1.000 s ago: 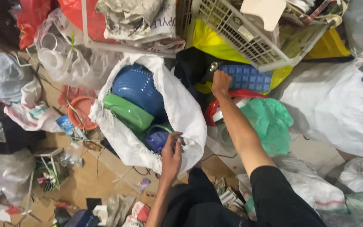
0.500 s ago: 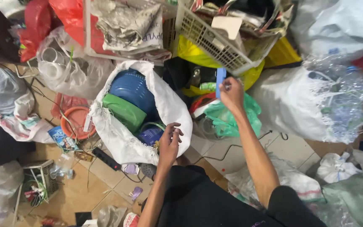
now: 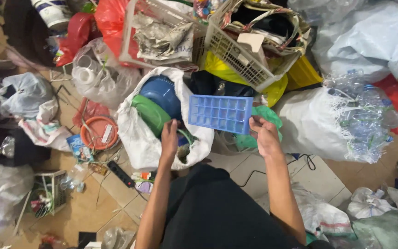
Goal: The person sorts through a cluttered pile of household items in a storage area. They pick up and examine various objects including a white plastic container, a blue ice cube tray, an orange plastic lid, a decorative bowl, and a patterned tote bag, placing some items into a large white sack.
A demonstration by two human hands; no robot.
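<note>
The right hand (image 3: 264,134) grips a blue ice tray (image 3: 220,113) by its edge, held flat above the white sack (image 3: 139,138). The left hand (image 3: 169,139) holds the sack's rim, keeping it open over the blue and green bowls (image 3: 155,103).

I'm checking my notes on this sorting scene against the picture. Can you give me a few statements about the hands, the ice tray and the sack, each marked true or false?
1. The right hand holds a blue ice tray. True.
2. The left hand is at the opening of a white sack. True.
3. The sack is empty. False: a blue bowl and a green bowl lie inside it.
4. The ice tray rests inside the white basket. False: it is held in the air, in front of the sack.
5. An orange ring lies on the floor to the left of the sack. True.
</note>
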